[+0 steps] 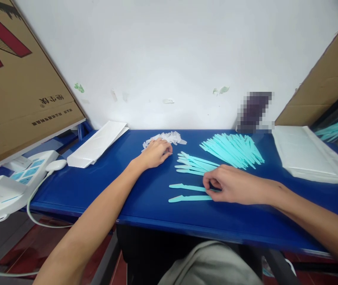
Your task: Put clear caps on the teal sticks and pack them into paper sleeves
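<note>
My left hand (156, 152) rests at the near edge of a small pile of translucent plastic caps (173, 137). Its fingers are curled together, and whatever they pinch is too small to make out. To the right, my right hand (228, 184) has thumb and forefinger closed on the handle end of a turquoise eyebrow razor (188, 187), whose blade end points left. Another razor (187, 198) lies just below, its handle end hidden by that hand. Several more razors (194, 162) lie fanned out above, partly behind my right hand.
A large heap of turquoise razors (232, 149) lies farther back. White paper packets (97, 144) are at the left and white plastic bags (311, 154) at the right of the blue table (151, 202). A white power strip (35, 174) with a cable sits beside a cardboard box (23, 87).
</note>
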Demonstrator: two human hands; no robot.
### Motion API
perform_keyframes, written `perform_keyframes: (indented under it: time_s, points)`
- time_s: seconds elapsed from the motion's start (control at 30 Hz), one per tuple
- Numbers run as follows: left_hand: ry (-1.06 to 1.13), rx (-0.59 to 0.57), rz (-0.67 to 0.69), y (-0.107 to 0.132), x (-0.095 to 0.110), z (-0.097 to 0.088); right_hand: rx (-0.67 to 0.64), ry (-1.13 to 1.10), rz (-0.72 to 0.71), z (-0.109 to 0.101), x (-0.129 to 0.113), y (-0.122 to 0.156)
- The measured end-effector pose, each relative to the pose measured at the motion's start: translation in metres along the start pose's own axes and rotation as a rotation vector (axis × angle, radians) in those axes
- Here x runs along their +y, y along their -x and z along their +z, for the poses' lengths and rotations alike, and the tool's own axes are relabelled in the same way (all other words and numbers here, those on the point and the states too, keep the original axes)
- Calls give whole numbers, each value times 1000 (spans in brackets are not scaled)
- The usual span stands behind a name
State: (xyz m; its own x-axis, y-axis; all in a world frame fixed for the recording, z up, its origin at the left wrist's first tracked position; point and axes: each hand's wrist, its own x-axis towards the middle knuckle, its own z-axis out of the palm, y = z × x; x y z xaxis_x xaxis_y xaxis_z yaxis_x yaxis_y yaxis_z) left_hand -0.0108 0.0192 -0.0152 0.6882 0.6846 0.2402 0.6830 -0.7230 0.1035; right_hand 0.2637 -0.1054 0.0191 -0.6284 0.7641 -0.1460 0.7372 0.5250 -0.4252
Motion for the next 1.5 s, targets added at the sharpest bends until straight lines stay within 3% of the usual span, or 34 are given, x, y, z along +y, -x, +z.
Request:
perform_keyframes:
  time_s: [0.17,0.3,0.43,0.53,0.67,0.97,1.23,1.5]
  points:
    - [168,110,1,2,5,1,28,38,28,3,2,0]
    - [556,286,-114,-4,15,3,18,42,-16,4,4,0]
    - [998,370,-238,-10,19,4,204,115,-35,4,7,-4]
    - [1149,388,-277,-10,19,3,347,93,-10,3,10,-6]
    - [1194,383,-299,-8,19,1,412,61,24,3,14,-6]
    - [1233,364,-280,-9,19,5,379,-159,-24,3,19,-6]
    - [1242,408,-288,-9,20,3,380,-174,-39,3,20,-5]
    - [1219,303,-242,-8,25,5,416,-175,-28,5,22,-6]
